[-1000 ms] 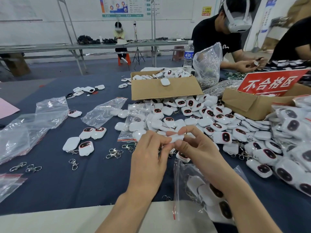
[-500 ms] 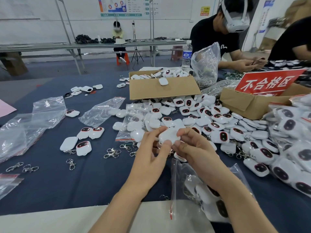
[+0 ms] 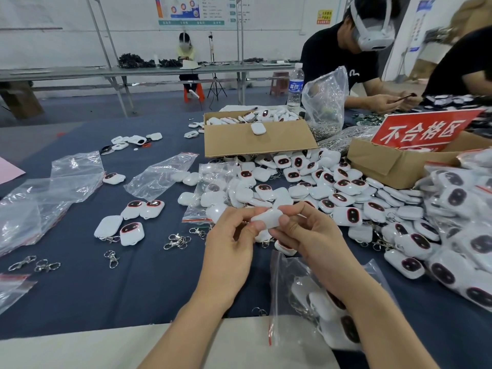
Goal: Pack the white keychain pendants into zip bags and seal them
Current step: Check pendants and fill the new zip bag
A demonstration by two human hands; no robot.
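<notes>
Far left, empty zip bags (image 3: 48, 193) lie slack on the blue table cloth (image 3: 133, 288). A few loose pendants (image 3: 131, 233) and metal clasps (image 3: 177, 241) sit just beside them, with nobody touching any of it.

Into the centre now. The left hand (image 3: 226, 249) has its fingers curled, thumb and fingertips pinching one end of a white pendant (image 3: 267, 219). The right hand (image 3: 314, 235) pinches the other end, so the piece sits between both hands, lifted off the cloth just in front of the big pile (image 3: 327, 187).

Here's the change. A second ago the pendant was edge-on, half a second ago its plain back faced up, and now it's tipped over again, rolling in the fingers. That looks like an inspection, or fiddling at its ring, rather than packing. The fingers hide which.

Under the right forearm lies the zip bag (image 3: 287, 302), with several pendants already inside and its red-striped mouth seemingly not yet sealed. This piece probably goes in there once it passes.

Far right, filled bags (image 3: 458, 198) are heaped up.
</notes>
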